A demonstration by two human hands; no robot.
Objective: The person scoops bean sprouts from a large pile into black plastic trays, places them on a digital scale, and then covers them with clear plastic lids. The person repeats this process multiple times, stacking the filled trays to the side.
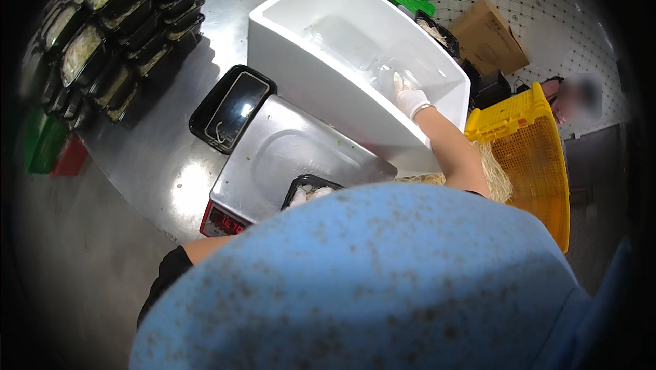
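Reaching into the big white box [321, 49], the right hand [410, 100] in a white glove touches a clear plastic lid [403, 69] on the bottom of the box. The fingers rest on the lid, but I cannot tell if they have closed on it. The left hand is hidden behind the blue apron [369, 281], so its grip cannot be seen.

It looks like the step is picking up a lid. The next move likely needs a soft pinch, because the lid is thin, see-through and slippery.

The table [157, 165] is shiny metal and curves at the near left. The box looks like smooth, thick foam with tall walls. To the right sits a yellow basket [533, 158] with lots of little holes and pale, stringy sprouts beside it. Near the middle is a flat grey scale [287, 158] with red numbers. A small black tray [311, 189] with white food sits on it. Another black tray [232, 107] lies just left of the scale. Far left, filled black trays [116, 21] stand in stacks.
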